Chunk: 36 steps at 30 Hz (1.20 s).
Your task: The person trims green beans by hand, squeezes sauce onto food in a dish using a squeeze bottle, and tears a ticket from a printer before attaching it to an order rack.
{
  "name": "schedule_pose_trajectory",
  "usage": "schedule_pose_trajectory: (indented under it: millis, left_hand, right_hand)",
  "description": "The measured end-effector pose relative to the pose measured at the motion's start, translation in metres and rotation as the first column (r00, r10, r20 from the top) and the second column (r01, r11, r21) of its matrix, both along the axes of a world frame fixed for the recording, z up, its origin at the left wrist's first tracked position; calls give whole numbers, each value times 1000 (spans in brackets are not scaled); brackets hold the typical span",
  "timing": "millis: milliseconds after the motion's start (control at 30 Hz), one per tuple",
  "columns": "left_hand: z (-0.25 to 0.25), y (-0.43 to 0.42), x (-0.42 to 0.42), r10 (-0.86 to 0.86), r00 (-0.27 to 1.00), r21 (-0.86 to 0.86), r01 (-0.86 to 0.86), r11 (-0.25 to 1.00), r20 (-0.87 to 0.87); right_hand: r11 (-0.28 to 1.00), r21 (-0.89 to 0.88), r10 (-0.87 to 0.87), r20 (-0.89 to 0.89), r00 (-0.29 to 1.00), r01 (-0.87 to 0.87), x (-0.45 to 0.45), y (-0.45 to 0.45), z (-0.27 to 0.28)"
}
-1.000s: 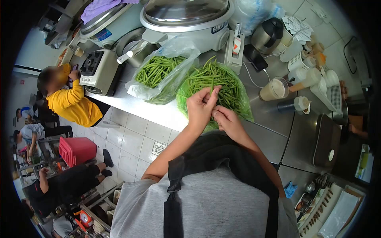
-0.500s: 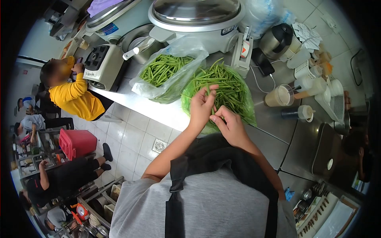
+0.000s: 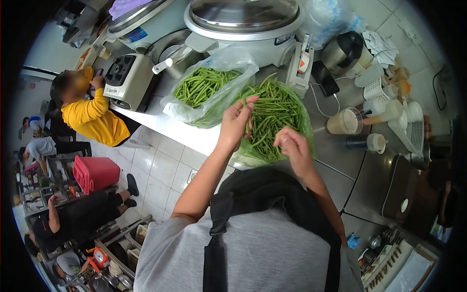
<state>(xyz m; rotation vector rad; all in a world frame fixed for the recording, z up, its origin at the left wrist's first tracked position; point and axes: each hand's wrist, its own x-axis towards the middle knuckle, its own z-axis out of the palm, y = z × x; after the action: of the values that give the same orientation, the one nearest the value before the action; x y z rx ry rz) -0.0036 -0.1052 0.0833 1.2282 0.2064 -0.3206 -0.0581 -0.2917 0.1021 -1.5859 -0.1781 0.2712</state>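
Observation:
My left hand (image 3: 237, 122) is closed around a green bean over the near-left side of a green plastic bag (image 3: 307, 127). Whole green beans (image 3: 279, 104) fill this bag in a loose heap. My right hand (image 3: 296, 150) hovers at the bag's near-right edge, apart from the left, with its fingers curled in; whatever they may hold is hidden. Left of the heap, a clear plastic bag (image 3: 243, 61) stands open with snapped green bean pieces (image 3: 204, 85) inside.
Behind the bags stand a large rice cooker (image 3: 243, 41) and a pot (image 3: 175, 51). A blender base (image 3: 125, 80) is at the left. A phone (image 3: 324, 78), a kettle (image 3: 343, 52) and a cup (image 3: 343, 119) are at the right. A person in yellow (image 3: 95, 117) stands beyond the counter.
My hands have separated: the left has shifted slightly left with the bean, and the right has drawn away to the right, its fingers curled.

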Motion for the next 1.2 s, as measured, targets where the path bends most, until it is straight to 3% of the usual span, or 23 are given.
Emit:
schedule_pose_trajectory:
  millis: [100, 200, 267, 300, 367, 433, 467, 533, 600, 700, 733, 833, 867, 967, 1000, 1067, 1100, 1167, 1200]
  left_hand:
    - [8, 6, 6, 21, 997, 33, -23, 999, 69]
    - [13, 12, 12, 38, 980, 174, -73, 982, 197]
    - [17, 21, 23, 74, 953, 303, -166, 938, 293]
    - [18, 27, 31, 145, 917, 365, -288, 885, 372]
    - [22, 49, 47, 63, 922, 690, -331, 644, 383]
    - [4, 76, 61, -143, 785, 788, -559, 257, 603]
    - [-6, 90, 66, -280, 702, 741, -669, 58, 655]
    - [8, 107, 64, -194, 725, 736, -676, -20, 661]
    - [9, 129, 58, -100, 752, 749, -659, -78, 651]
    - [-17, 166, 47, -78, 883, 876, -469, -110, 463]
    - [-45, 190, 51, -147, 933, 927, -349, -139, 329]
    - [-45, 208, 40, -41, 993, 976, -102, 193, 112]
    - [-78, 232, 47, -99, 986, 948, -101, 303, 137]
    - [-62, 244, 40, -46, 996, 809, -30, 587, 70]
    - [-63, 252, 42, -18, 998, 718, -32, 695, 63]
    - [-42, 266, 50, 23, 996, 291, -48, 955, 89]
    - [-25, 270, 55, 43, 995, 45, -48, 998, 93]
    - [14, 267, 64, 79, 989, -401, -23, 916, 126]
    - [19, 274, 75, 23, 979, -488, 80, 869, 202]
  right_hand:
    - [957, -237, -132, 158, 979, 167, 11, -15, -14]
    - [874, -447, -66, 280, 958, 191, 21, -23, -33]
    - [770, -516, 9, 598, 802, 375, 28, -25, -50]
    - [756, -510, 20, 645, 764, 410, 30, -25, -51]
    - [767, -484, -7, 650, 760, 421, 35, -24, -47]
    - [801, -449, -65, 593, 803, 396, 41, -18, -33]
    - [808, -433, -89, 580, 810, 399, 47, -12, -22]
    - [804, -469, -116, 480, 869, 367, 59, 2, 6]
    - [802, -416, -85, 630, 772, 429, 80, 23, 18]
    - [789, -401, -3, 756, 655, 466, 116, 65, 24]
    - [781, -406, 30, 782, 622, 474, 127, 76, 26]
    - [723, -530, 90, 709, 699, 444, 159, 104, -1]
    - [689, -616, 98, 601, 793, 382, 167, 108, -15]
    - [777, -630, 174, 224, 959, 6, 184, 113, -36]
    - [857, -510, 143, 101, 985, -73, 189, 114, -35]
    - [963, -216, 130, -164, 978, -164, 198, 118, -24]
    - [988, -102, 96, -188, 977, -117, 200, 121, -13]
    - [993, 121, 28, -245, 969, 2, 206, 125, 11]
    - [982, 186, 27, -249, 968, 20, 212, 124, 15]
